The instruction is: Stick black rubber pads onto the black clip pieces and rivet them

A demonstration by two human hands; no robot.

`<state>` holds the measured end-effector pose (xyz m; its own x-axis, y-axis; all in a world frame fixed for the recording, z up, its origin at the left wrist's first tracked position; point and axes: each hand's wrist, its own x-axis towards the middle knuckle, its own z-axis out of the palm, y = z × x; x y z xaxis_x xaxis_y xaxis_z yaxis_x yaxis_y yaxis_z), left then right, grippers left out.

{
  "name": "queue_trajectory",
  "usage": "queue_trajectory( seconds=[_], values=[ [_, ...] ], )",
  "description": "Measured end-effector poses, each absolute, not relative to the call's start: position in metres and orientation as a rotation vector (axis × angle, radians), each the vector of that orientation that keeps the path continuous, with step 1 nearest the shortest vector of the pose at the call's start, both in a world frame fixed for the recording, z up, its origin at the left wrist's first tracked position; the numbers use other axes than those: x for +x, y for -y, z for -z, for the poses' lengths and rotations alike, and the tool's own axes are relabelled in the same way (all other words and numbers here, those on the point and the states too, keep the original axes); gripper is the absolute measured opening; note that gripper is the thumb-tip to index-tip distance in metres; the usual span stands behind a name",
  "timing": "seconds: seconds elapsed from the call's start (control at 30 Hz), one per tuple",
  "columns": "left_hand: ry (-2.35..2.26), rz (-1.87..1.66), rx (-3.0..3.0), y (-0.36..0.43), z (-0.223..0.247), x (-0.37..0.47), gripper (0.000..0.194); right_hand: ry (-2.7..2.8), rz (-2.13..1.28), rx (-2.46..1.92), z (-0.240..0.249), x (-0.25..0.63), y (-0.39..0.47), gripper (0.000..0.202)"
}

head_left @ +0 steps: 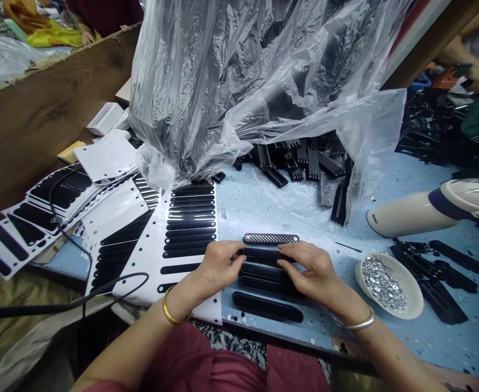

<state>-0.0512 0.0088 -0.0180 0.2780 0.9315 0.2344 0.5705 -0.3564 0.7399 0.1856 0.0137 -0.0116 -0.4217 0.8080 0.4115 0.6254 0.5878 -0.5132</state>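
Pinched at both ends, that's the hold: left hand (223,267) with thumb and fingertips closed on the left end, right hand (313,267) matching it on the right end. Between them lies one slim black bar (262,253), long and narrow, smooth on top with a dull sheen, low over the blue speckled tabletop (259,209).

Just beyond the bar sits one silver-and-black bar with a textured face (271,238), a round spot at each end. On the near side of the bar, count three black rounded strips (267,307): two close together, partly behind the right hand, and one set apart, nearest the body.

Left of the bar, one white sheet with black strips (190,237), roughly a dozen on it, and more sheets (112,209) piled farther left, overlapping too much to count.

Over to the right of the bar, one cream bowl (414,307) full of small silver metal rings (382,283), far too many to number; past it, a few loose flat black parts (443,299), and behind the bowl one cream bottle with a navy band (406,213), lying on its side.

Well beyond the bar, clear crumpled plastic (223,71) stands over a jumble of black ridged pieces (313,163).
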Motion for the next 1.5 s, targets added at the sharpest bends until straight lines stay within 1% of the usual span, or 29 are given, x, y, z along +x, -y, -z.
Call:
queue_trajectory(
  seconds=[0.23,0.43,0.67,0.87,1.07,1.17,1.3,1.4,1.5],
  values=[
    [-1.147,-1.031,2.187,-0.010,0.016,-0.053,0.019,2.156,-0.467,-1.158,0.014,0.187,-0.016,0.011],
    [-1.106,-1.010,2.354,-0.013,0.018,-0.053,0.020,2.024,-0.710,-1.202,0.015,0.191,-0.019,0.011],
    [-1.089,-1.028,2.385,-0.014,0.019,-0.052,0.020,1.802,-0.939,-1.250,0.024,0.196,-0.019,0.014],
    [-1.076,-1.015,2.397,-0.015,0.016,-0.052,0.021,1.717,-1.061,-1.284,0.026,0.197,-0.021,0.011],
    [-1.077,-1.037,2.385,-0.016,0.012,-0.050,0.022,1.752,-1.086,-1.299,0.022,0.200,-0.020,0.014],
    [-1.081,-1.045,2.362,-0.016,0.011,-0.050,0.021,1.806,-1.038,-1.309,0.016,0.205,-0.017,0.015],
    [-1.084,-1.026,2.337,-0.015,0.012,-0.051,0.019,1.807,-0.724,-1.404,0.006,0.218,-0.008,0.017],
    [-1.079,-1.033,2.317,-0.014,0.014,-0.052,0.019,1.731,-0.485,-1.467,-0.001,0.224,0.002,0.015],
    [-1.098,-1.074,2.275,-0.013,0.010,-0.054,0.021,1.738,-0.413,-1.431,-0.010,0.210,0.020,0.013]
  ],
)
